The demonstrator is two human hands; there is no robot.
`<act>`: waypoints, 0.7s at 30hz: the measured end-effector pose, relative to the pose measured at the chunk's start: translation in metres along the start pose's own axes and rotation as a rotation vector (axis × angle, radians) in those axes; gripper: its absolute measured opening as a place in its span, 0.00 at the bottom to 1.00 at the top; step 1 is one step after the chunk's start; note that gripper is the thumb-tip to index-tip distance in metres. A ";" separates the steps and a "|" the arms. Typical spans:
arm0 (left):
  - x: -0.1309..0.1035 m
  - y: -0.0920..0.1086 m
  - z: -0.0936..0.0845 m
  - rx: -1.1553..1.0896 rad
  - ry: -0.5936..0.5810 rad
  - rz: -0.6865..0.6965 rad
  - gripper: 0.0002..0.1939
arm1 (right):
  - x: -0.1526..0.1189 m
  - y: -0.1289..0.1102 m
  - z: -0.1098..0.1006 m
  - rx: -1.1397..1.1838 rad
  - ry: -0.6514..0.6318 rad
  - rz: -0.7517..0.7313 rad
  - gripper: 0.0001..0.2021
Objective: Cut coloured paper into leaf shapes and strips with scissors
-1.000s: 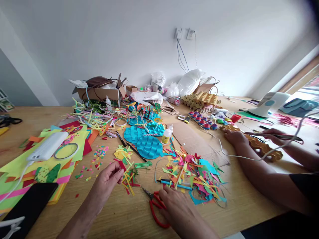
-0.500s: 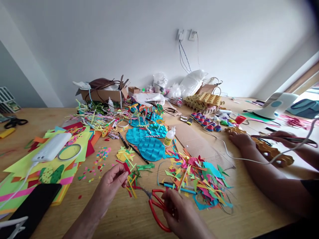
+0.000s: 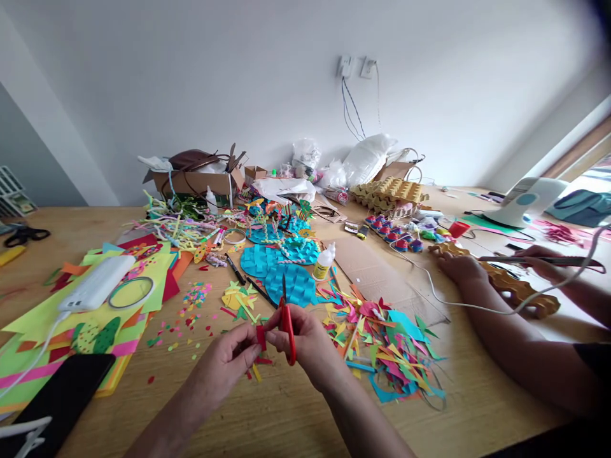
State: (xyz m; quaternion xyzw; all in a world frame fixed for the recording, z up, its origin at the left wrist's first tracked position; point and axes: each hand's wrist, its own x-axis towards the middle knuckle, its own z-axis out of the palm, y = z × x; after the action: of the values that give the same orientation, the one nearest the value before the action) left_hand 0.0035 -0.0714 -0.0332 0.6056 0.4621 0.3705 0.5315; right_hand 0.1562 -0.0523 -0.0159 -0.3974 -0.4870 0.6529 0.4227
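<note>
Between my two hands is a small piece of red paper (image 3: 260, 338). My left hand (image 3: 233, 353) pinches it at its left side. My right hand (image 3: 303, 340) has red-handled scissors (image 3: 288, 331) in its grip, blades pointing up and away, while its thumb and fingertip come close to the paper's right edge; whether they touch it I cannot tell. Beyond the hands lie blue woven paper shapes (image 3: 291, 285), yellow paper cutouts (image 3: 238, 296) and a glue bottle (image 3: 324, 261). A heap of colourful paper scraps (image 3: 391, 350) spreads to the right of my right hand.
At left are stacked coloured papers (image 3: 42, 318), a white power bank (image 3: 98, 284), a tape roll (image 3: 132, 292) and a black phone (image 3: 67, 401). On the right, another person's hands (image 3: 461, 267) work at an egg carton strip (image 3: 520, 289) beside a white cable (image 3: 477, 310).
My right hand has lifted the scissors from near the table and turned their blades upward, coming next to my left hand. The red paper has moved slightly right and nearer to me.
</note>
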 end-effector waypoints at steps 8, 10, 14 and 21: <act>0.001 -0.003 0.000 0.057 -0.016 0.004 0.08 | 0.006 0.002 0.004 -0.094 -0.009 -0.009 0.13; 0.001 -0.005 0.000 0.055 -0.010 0.009 0.07 | 0.008 0.002 0.004 -0.126 0.006 -0.026 0.13; 0.002 -0.007 0.001 0.004 0.005 0.004 0.08 | 0.012 0.002 0.006 -0.177 0.016 -0.042 0.14; 0.000 0.005 -0.008 -0.086 0.161 -0.022 0.10 | -0.013 0.002 0.002 -0.438 0.030 -0.116 0.08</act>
State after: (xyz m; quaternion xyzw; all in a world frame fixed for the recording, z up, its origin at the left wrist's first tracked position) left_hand -0.0035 -0.0694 -0.0269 0.5453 0.4934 0.4317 0.5223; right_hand 0.1582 -0.0659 -0.0157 -0.4607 -0.6327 0.5001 0.3706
